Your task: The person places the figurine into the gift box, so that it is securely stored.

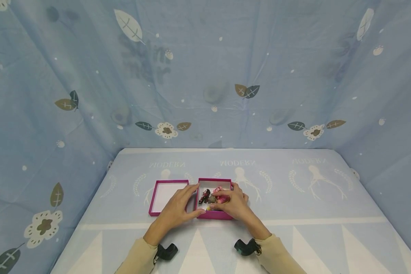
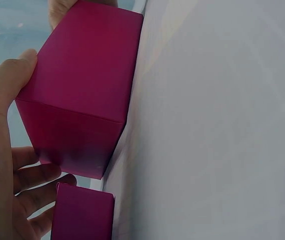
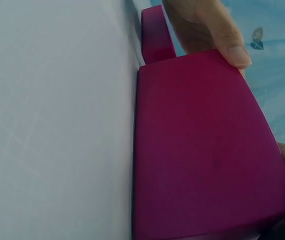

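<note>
A magenta box (image 1: 214, 215) with a white inside stands on the table and holds several small trinkets. Among them are a dark red-and-black figure (image 1: 204, 196) and a pink piece (image 1: 222, 198). My left hand (image 1: 177, 205) holds the box's left side, its thumb at the near left corner; the left wrist view shows the thumb (image 2: 16, 75) against the upper edge and the fingers beside the side wall. Reaching in from the right, my right hand (image 1: 238, 203) pinches a small grey-brown trinket (image 1: 212, 199) between thumb and index finger. Its other fingers lie outside the right wall.
Left of the box lies its shallow magenta lid (image 1: 152, 199), white inside facing up, close to my left fingers. The table (image 1: 294, 243) has a pale patterned cover. Blue patterned cloth (image 1: 205, 76) hangs behind and at both sides.
</note>
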`<state>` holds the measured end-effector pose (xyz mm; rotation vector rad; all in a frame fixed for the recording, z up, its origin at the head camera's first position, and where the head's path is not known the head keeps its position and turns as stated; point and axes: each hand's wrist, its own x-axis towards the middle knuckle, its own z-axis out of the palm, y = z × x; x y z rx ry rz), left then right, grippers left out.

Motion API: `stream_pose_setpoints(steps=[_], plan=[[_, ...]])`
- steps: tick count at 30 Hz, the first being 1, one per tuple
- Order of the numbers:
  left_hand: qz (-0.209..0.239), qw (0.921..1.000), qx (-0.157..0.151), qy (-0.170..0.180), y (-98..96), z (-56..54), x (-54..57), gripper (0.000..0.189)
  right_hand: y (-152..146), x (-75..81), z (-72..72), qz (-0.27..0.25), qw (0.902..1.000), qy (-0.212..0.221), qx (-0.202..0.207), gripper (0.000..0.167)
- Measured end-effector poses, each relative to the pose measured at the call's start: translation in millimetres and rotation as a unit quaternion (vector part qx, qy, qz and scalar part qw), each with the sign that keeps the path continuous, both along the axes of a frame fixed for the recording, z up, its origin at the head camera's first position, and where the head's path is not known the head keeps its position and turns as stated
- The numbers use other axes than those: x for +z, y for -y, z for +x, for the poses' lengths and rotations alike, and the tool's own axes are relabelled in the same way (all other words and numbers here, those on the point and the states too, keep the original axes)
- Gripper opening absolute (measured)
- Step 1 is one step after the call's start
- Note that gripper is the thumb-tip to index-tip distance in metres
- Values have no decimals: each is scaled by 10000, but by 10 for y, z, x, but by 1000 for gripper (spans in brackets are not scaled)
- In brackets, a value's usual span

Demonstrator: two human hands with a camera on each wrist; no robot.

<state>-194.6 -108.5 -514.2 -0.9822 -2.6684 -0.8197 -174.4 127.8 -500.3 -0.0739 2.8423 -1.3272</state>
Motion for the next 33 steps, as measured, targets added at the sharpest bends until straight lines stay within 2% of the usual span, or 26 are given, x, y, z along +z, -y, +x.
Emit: stream_pose_setpoints(steps=[5, 17, 21, 27, 33], plan=[[-13, 10000, 0, 9, -1, 0, 2, 87, -26, 21, 1, 99, 9998, -12, 182, 45], [4, 10000, 2, 41, 0, 2, 2, 87, -29, 99, 9, 952, 9941, -147, 507, 40], [19, 10000, -29, -14, -1, 1, 6, 87, -37, 89, 9, 766, 9953, -119, 573, 41], [35, 9999, -54, -100, 0, 0, 8, 87, -58, 34, -3, 189, 9973, -136, 692, 40], [-6, 9999, -31, -104, -1, -1, -6, 86, -66, -5, -18, -297, 9971, -64, 700, 31]])
